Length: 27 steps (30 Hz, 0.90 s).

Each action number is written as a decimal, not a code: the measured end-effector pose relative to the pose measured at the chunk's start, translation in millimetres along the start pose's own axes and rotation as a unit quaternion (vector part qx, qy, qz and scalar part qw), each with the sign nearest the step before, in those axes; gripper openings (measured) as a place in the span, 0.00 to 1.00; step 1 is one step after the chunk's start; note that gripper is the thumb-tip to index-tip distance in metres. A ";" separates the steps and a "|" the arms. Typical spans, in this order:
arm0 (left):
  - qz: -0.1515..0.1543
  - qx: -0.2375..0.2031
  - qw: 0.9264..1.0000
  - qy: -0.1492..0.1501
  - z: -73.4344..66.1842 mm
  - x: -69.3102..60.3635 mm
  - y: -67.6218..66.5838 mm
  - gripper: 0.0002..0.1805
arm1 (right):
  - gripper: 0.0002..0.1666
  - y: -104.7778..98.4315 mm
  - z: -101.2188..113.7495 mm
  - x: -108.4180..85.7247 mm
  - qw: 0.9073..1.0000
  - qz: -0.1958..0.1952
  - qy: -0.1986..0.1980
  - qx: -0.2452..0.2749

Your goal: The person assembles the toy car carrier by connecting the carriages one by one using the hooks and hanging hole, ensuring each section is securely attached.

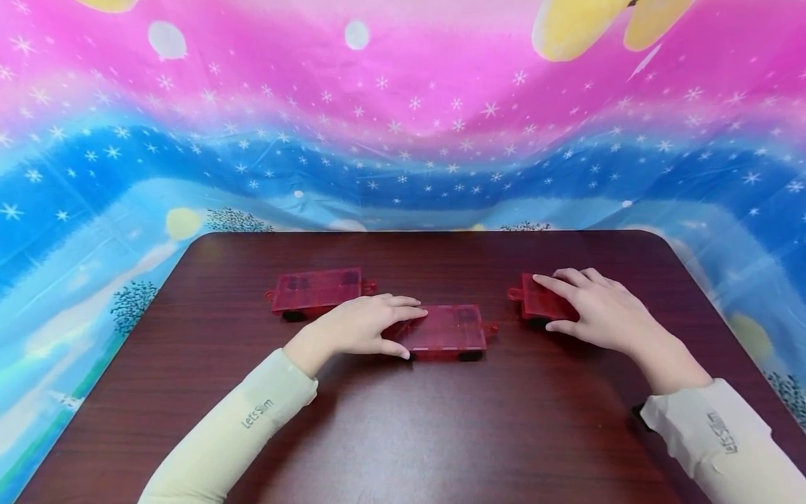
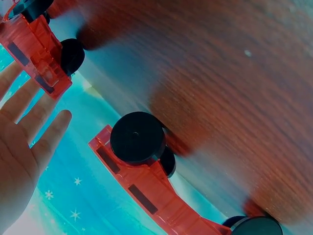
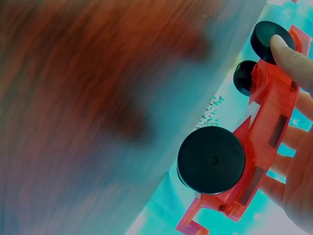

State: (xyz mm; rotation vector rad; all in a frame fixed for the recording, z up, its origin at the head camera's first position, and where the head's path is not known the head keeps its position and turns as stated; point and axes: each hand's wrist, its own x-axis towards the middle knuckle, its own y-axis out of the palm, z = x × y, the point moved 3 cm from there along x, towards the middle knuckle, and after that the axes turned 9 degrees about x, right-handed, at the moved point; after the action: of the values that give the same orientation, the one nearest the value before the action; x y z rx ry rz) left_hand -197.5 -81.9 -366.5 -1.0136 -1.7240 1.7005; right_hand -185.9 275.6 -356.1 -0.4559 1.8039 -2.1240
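Note:
Three flat, see-through red toy cars with black wheels stand on a dark wooden table. My left hand [image 1: 362,325] holds the left end of the middle toy car [image 1: 450,329], fingers over its top and thumb by a near wheel. At the right, another toy car [image 1: 543,299] is gripped by my right hand [image 1: 604,308]. In the right wrist view its thumb [image 3: 293,63] presses a wheel, with the other fingers behind the red body [image 3: 266,122]. Past my left wrist stands the left toy car [image 1: 317,288], touched by neither hand as far as I see.
Small loops and hooks stick out from the cars' ends. The brown table [image 1: 441,427] has rounded far corners. A pink and blue patterned cloth [image 1: 403,140] hangs behind it and along both sides. A small dark object [image 1: 641,418] shows beside the right sleeve.

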 end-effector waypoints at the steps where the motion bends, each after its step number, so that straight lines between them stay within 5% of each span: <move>1: 0.000 0.000 1.000 0.000 0.0 -0.1 -0.1 0.40 | 0.50 -0.7 0.7 -1.0 1.000 -0.002 -0.001 0.000; 27: 0.011 -0.007 1.000 -0.005 -1.1 0.2 -2.3 0.40 | 0.50 -0.4 30.4 -13.0 1.000 0.007 -0.020 -0.014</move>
State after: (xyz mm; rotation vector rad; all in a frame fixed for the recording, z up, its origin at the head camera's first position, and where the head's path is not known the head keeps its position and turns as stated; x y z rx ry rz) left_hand -197.1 -81.0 -364.2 -1.0345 -1.7390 1.7135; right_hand -160.9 254.4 -351.5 -0.4873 1.8117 -2.0681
